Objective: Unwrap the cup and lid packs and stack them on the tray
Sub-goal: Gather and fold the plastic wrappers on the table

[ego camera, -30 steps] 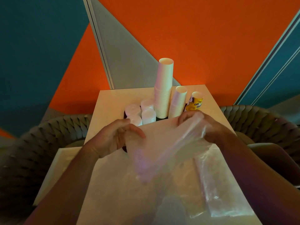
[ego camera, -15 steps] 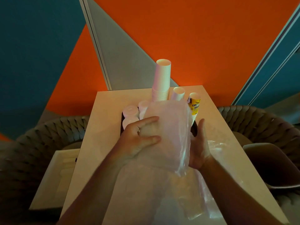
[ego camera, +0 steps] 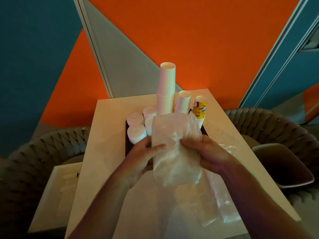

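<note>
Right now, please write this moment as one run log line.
left hand: grips plastic wrap | right hand: grips plastic wrap | tray: cups, lids stacked

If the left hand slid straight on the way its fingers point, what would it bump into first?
The left hand already grips the clear plastic wrapper; its fingers point right, so it would probably meet the right hand next, though depth is unclear.

Orange-and-teal wall (ego camera: 198,40), pale table (ego camera: 107,128), woven chairs (ego camera: 269,125) either side.

The only writing is on the yellow printed paper cup (ego camera: 201,110) at the back right of the tray; it has dark curly letters, but they are too small and blurry to read; nothing else shows words or numbers.
</note>
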`<action>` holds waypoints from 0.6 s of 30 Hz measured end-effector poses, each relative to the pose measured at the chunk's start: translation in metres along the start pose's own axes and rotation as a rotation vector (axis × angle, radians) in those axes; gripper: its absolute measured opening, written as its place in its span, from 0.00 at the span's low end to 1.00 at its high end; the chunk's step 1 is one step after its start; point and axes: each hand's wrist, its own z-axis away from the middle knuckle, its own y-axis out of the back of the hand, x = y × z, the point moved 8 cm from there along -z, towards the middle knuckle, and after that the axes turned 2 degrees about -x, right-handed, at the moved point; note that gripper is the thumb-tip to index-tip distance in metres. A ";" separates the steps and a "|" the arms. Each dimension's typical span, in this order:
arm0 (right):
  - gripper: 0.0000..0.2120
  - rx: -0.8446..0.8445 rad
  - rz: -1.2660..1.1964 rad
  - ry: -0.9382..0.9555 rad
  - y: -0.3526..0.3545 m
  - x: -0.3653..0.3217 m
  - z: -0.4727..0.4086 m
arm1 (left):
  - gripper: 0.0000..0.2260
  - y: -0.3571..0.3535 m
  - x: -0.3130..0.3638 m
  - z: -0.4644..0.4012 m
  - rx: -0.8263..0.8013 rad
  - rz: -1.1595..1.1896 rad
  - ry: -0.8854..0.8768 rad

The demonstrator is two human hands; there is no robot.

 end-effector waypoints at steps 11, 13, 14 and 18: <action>0.03 -0.115 0.101 0.062 0.028 -0.021 0.029 | 0.16 -0.035 0.006 -0.002 -0.090 -0.052 -0.093; 0.18 -0.153 0.201 0.092 0.041 -0.027 0.031 | 0.21 -0.039 0.003 -0.008 -0.066 -0.068 -0.087; 0.20 -0.200 0.241 0.093 0.045 -0.031 0.035 | 0.23 -0.044 0.002 -0.012 -0.061 -0.066 -0.086; 0.19 -0.287 0.403 0.200 0.061 -0.054 0.048 | 0.23 -0.071 0.000 -0.024 -0.074 -0.031 -0.072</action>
